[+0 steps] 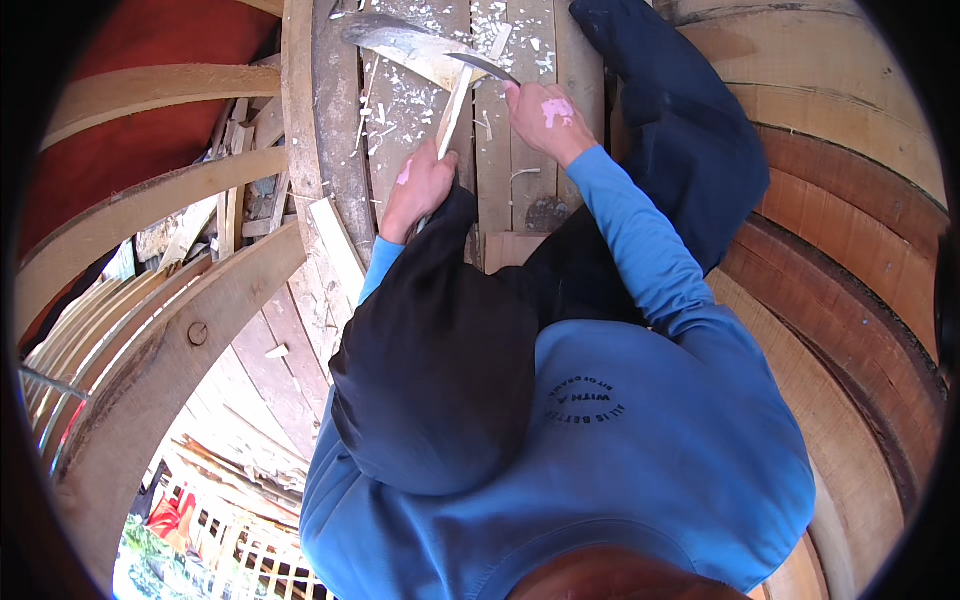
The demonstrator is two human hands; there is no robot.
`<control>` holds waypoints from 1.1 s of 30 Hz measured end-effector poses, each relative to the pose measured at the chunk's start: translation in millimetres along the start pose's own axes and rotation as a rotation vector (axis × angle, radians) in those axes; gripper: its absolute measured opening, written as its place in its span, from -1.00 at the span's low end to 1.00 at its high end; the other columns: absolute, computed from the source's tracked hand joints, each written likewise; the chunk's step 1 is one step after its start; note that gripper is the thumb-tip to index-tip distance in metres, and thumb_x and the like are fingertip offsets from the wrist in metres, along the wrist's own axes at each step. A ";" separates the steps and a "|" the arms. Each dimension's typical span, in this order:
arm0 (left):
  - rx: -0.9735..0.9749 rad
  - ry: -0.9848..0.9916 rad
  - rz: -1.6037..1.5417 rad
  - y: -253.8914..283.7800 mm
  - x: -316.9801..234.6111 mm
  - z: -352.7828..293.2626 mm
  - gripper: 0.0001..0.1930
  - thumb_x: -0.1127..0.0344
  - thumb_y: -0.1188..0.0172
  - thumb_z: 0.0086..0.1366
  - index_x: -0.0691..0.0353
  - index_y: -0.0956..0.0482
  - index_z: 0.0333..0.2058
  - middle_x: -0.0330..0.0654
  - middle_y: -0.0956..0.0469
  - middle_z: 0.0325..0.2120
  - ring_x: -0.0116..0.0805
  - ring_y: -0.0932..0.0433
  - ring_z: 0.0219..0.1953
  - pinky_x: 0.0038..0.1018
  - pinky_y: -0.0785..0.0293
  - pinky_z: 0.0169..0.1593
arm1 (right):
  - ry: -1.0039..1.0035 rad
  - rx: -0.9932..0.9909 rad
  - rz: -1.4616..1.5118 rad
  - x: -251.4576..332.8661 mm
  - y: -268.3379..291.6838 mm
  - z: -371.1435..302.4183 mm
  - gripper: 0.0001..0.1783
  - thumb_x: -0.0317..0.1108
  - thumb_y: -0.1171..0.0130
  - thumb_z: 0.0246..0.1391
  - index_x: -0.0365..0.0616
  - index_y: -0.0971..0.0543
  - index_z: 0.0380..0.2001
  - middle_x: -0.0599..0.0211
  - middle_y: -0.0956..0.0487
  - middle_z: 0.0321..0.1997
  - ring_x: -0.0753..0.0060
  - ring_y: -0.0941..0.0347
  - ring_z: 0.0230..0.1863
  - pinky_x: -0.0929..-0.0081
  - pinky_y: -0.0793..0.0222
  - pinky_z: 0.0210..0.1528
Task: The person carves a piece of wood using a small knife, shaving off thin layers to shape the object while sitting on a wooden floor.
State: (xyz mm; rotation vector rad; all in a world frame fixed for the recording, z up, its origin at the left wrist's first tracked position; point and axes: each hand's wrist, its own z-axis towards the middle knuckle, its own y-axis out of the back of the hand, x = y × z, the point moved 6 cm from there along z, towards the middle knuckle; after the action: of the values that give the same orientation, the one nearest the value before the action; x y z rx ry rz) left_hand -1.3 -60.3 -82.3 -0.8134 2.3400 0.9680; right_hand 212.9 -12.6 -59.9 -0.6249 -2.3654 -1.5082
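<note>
Head view looks straight down on a person in a blue long-sleeved top and dark trousers, sitting inside a curved wooden hull. At about twelve o'clock both hands work over a deck of grey weathered planks.

At roughly eleven o'clock from the picture's centre, the left hand has its grip wrapped tight around the lower end of a pale wooden stick, which slants up toward twelve o'clock. At about one o'clock, the right hand closes its grip on the handle of a curved blade. The blade's broad metal sweeps away to eleven o'clock, and its edge lies against the upper end of the stick.

White wood shavings lie scattered over the planks around the stick, thickest at twelve o'clock. A loose light-coloured offcut lies on the planks at about ten o'clock, just beside the left forearm.

Curved timber ribs arc across the nine o'clock side, and layered hull boards bend down the three o'clock side. The person's raised knee fills the middle.
</note>
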 end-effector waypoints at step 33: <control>-0.018 -0.068 -0.045 6.6 -9.3 0.8 -0.55 0.12 -0.07 0.36 0.49 -0.48 -0.06 0.41 -0.56 -0.08 0.40 -0.50 0.08 0.01 -0.38 0.16 | 0.078 -0.032 -0.026 11.0 -5.6 -39.7 -0.38 -0.03 0.12 0.46 -0.40 -0.66 -0.37 -0.44 -0.60 -0.35 -0.51 -0.58 -0.20 -0.20 -0.47 0.02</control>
State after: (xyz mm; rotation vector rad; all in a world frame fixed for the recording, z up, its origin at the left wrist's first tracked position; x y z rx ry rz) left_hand 0.9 -52.8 -74.0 -0.8241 2.2490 0.9835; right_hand 200.3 -48.2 -42.6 -0.5344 -2.3042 -1.5552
